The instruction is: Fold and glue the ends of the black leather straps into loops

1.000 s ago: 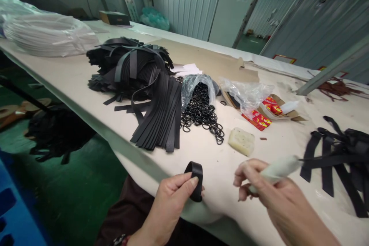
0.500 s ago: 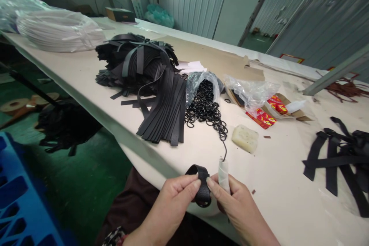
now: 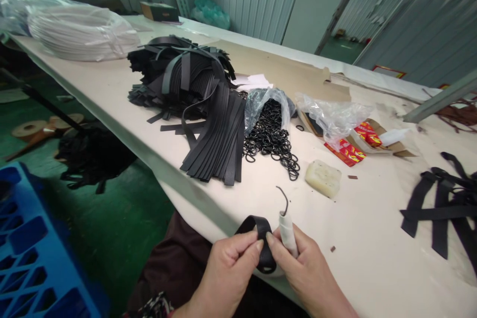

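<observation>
A looped black strap (image 3: 265, 253) is pinched between my left hand (image 3: 233, 263) and my right hand (image 3: 303, 263) at the table's front edge. My right hand also grips a hooked tool with a white-wrapped handle (image 3: 287, 233), its thin dark hook pointing up. Beyond the hands, black metal rings (image 3: 270, 134) spill from a clear plastic bag (image 3: 257, 102). Left of them lies a big bundle of black straps (image 3: 216, 134). A pale waxy block (image 3: 323, 179) rests right of the rings.
More black straps (image 3: 443, 203) lie at the right. Red packets (image 3: 346, 152) and crumpled clear plastic (image 3: 331, 114) sit behind the block. A white coil (image 3: 82, 32) is at the far left of the table. A blue pallet (image 3: 33, 243) stands on the green floor.
The view has shifted slightly, moving the table items mostly rightward. The hook now tilts left, apart from the rings in view. Both hands still hold the strap, whose loop has turned slightly.
</observation>
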`<state>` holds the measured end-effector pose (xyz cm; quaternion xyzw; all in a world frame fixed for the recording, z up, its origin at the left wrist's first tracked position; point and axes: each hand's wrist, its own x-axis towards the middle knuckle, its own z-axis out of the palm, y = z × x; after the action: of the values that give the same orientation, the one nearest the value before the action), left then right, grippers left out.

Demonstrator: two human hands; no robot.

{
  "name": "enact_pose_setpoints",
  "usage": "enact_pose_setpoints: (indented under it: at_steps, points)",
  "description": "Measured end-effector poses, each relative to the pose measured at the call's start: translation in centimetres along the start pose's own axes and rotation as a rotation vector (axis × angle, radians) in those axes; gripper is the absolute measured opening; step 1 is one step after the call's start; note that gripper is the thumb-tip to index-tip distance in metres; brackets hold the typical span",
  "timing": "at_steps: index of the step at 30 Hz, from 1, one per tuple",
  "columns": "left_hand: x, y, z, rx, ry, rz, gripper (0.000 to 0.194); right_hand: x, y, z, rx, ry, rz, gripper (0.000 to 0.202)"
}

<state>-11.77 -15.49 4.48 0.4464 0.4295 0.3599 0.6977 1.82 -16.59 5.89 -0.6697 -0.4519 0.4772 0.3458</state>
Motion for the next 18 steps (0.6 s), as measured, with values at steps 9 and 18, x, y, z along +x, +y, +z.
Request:
enact_pose_setpoints:
  at_steps: [9, 18]
  points:
    - [0.6, 0.7, -0.4, -0.071, 0.035, -0.025, 0.024, 0.8, 0.3, -0.3, 0.086, -0.038, 0.117, 0.037]
    - [0.3, 0.6, -0.8, -0.087, -0.065, -0.075, 0.024, 0.5, 0.5, 0.7, 0.275, -0.056, 0.246, 0.036]
